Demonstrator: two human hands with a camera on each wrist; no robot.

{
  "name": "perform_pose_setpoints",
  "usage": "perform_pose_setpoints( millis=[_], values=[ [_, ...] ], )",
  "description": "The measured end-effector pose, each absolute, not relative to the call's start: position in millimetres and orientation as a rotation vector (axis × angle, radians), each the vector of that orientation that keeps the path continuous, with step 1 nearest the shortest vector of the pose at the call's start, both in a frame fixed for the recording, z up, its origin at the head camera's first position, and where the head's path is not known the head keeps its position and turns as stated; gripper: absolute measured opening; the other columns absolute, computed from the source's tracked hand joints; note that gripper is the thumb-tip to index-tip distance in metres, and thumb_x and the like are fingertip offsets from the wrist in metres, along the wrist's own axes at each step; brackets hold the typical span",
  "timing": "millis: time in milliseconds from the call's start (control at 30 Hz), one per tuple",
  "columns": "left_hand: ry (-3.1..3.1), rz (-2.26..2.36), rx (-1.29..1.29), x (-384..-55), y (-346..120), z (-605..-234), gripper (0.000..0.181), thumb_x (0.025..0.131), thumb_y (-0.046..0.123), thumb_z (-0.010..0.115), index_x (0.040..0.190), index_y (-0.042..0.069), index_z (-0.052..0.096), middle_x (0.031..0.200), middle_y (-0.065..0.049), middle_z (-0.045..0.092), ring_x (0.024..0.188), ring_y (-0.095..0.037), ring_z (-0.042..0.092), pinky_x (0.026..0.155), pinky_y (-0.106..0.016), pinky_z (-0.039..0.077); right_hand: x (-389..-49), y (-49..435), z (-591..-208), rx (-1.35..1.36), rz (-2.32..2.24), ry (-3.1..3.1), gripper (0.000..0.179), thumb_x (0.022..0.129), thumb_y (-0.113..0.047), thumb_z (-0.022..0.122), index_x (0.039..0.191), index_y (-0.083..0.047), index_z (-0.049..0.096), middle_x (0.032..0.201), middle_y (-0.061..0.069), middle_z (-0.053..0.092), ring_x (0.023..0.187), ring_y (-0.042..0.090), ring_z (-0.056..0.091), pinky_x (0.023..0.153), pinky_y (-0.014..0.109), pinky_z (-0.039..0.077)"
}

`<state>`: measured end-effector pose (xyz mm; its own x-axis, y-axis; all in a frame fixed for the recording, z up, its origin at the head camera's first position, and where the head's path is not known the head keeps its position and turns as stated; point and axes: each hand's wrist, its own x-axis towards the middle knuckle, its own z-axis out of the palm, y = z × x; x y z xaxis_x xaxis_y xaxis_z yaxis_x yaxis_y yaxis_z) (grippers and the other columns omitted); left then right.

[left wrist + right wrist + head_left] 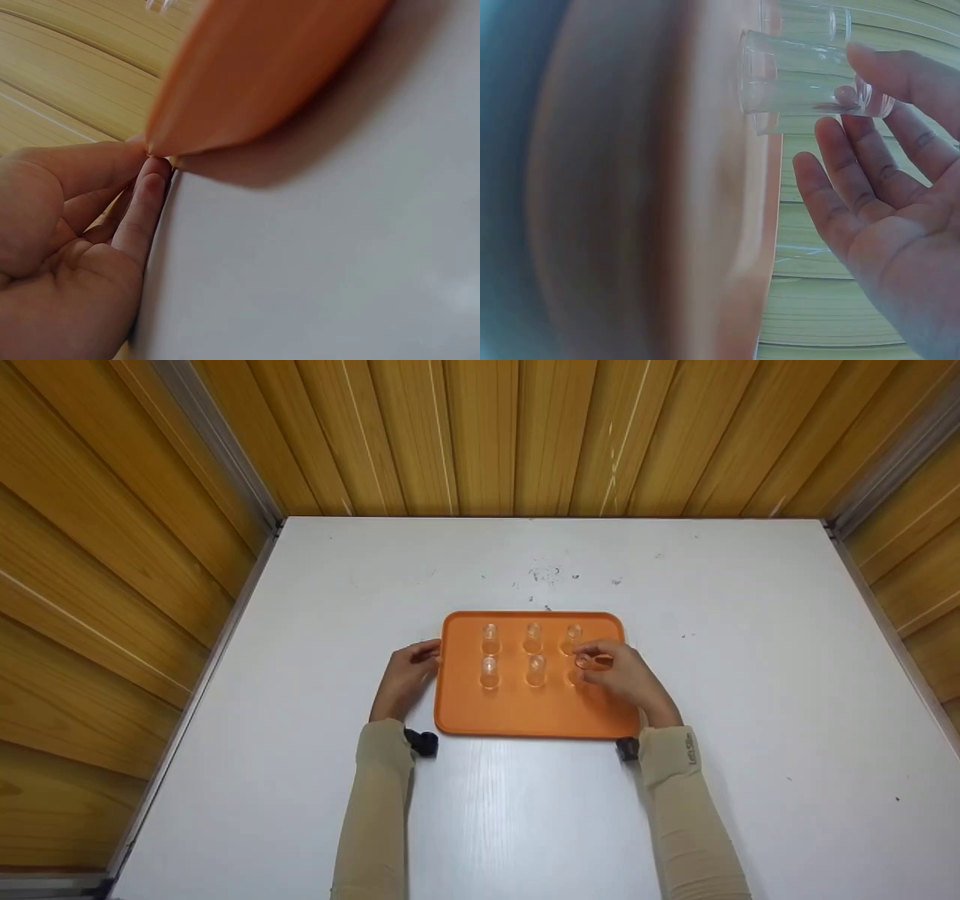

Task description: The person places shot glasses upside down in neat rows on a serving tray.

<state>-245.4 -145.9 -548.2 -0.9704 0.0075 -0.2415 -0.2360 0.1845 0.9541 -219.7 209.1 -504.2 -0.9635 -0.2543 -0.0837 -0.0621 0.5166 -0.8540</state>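
An orange tray point(517, 716) lies on the white table, bearing several small clear cups in two rows. At the tray's left edge is my left hand point(405, 679); in the left wrist view its thumb and fingertips pinch the tray's rim point(169, 142). My right hand point(630, 679) reaches over the tray's right side and holds a clear cup point(802, 79) of the near row by its upper end. That cup stands with its wider end toward the tray, partly hidden by my fingers in the head view. Behind it stands another cup point(573, 637).
Other clear cups stand on the tray, such as the near-row left cup point(489, 673) and middle cup point(536, 670). White tabletop point(525, 810) surrounds the tray. Wood-patterned panels point(480, 435) rise at the back and both sides.
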Motion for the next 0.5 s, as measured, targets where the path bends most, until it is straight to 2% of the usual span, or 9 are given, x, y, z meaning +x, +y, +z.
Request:
perform_pose_setpoints(
  millis=[500],
  values=[
    [2.253,1.842,-0.273,-245.6,-145.2,-546.2,0.034,0.089,0.011,0.063,0.123,0.012,0.065,0.120,-0.003,0.065,0.116,-0.018,0.057,0.104,-0.034,0.044,-218.5,211.3,-502.3,-0.209,-1.411,2.537,0.039,0.086,-0.006,0.068,0.124,-0.003,0.060,0.126,0.016,0.060,0.123,0.033,0.052,0.108,0.047,0.039]
  ],
)
